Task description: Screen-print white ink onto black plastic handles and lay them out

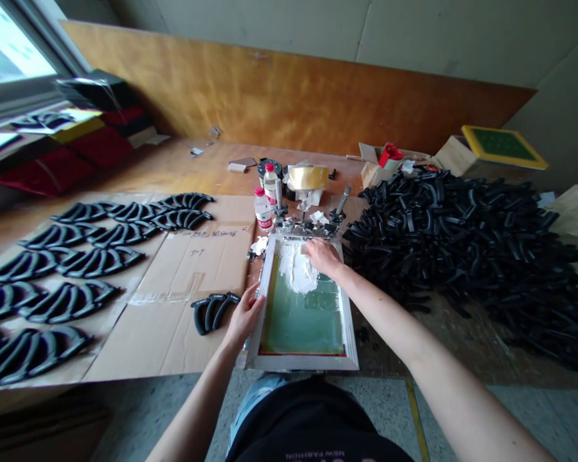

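At the bottom of the frame, the person's left hand [245, 316] sits at the left edge of an aluminium screen frame [301, 363], its grip lightly closed against the rail, though whether it pinches the rail I cannot tell. The right hand [322, 256] lies curled over the upper part of the green mesh [301, 317], knuckles up, just beside a thick smear of white ink [295, 269]. Anything held in its grip is hidden. The screen frame lies flat on the worktop [183, 168], its far rail held in metal hinge clamps [308, 226].

Just left of it, a black arched plastic piece [213, 312] lies on flattened cardboard [139, 340], with matching pieces [72, 301] in rows farther left. To the right spreads a large heap of similar pieces [462, 256]. Beyond the clamps stand two plastic bottles [263, 208] and a roll of yellowish tape [308, 177]. At the upper right, a yellow-framed screen [501, 146] leans on a cardboard box [455, 155], and red folded cloth [62, 160] lies at the upper left below a window [14, 45].
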Demonstrator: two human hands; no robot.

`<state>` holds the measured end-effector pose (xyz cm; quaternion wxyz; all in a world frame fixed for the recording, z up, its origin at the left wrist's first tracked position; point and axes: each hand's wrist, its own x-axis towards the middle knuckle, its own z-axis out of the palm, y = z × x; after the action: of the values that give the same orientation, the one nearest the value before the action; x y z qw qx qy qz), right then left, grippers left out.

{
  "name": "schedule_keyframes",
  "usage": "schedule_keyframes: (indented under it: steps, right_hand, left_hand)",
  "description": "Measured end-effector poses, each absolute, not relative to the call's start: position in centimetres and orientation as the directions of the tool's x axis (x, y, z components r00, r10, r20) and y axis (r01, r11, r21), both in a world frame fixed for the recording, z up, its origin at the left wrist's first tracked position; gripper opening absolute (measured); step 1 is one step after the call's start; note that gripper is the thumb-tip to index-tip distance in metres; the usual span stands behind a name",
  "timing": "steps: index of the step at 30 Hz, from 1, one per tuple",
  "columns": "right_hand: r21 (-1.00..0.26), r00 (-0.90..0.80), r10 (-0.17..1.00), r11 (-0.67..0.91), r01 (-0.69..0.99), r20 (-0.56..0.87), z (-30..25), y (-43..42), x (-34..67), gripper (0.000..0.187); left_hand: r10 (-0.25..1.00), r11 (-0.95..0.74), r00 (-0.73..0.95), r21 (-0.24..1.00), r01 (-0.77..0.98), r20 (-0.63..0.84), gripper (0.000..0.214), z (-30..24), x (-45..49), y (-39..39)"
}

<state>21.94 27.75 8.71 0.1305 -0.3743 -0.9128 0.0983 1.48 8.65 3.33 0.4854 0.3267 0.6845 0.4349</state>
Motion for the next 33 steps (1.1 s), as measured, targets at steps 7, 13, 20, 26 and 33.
schedule_keyframes:
  steps: [7, 13, 20, 26, 33]
  right_hand:
    - [-0.266, -0.942, 0.329, 0.916, 0.302, 0.065, 10.7, 24.0, 24.8, 0.008]
    - [-0.241, -0.858, 0.463, 0.879, 0.411, 0.224, 9.1, 23.4, 24.7, 0.018]
    - [-0.322, -0.79, 0.567, 0.811, 0.488, 0.232, 11.1, 26.0, 23.3, 0.032]
    - [-0.393, -0.472, 0.827, 0.561, 0.728, 0.306, 13.9, 33.4, 25.3, 0.055]
    - [-0.571, -0.209, 0.966, 0.257, 0.78, 0.149, 7.1, 30.4, 32.4, 0.02]
  left_hand:
    - [0.851, 0.434, -0.338, 0.901, 0.021, -0.402, 0.079, 3.1, 1.5, 8.4]
    - [0.842, 0.422, -0.369, 0.906, -0.003, -0.393, 0.073, 3.4, 1.5, 8.4]
    - [0.852, 0.422, -0.339, 0.906, -0.008, -0.4, 0.075, 6.4, 1.4, 8.1]
    - [0.881, 0.339, -0.331, 0.939, -0.053, -0.337, 0.057, 13.0, 0.8, 9.1]
    - [0.915, -0.044, -0.396, 0.959, -0.281, -0.074, 0.057, 18.6, 2.0, 15.5]
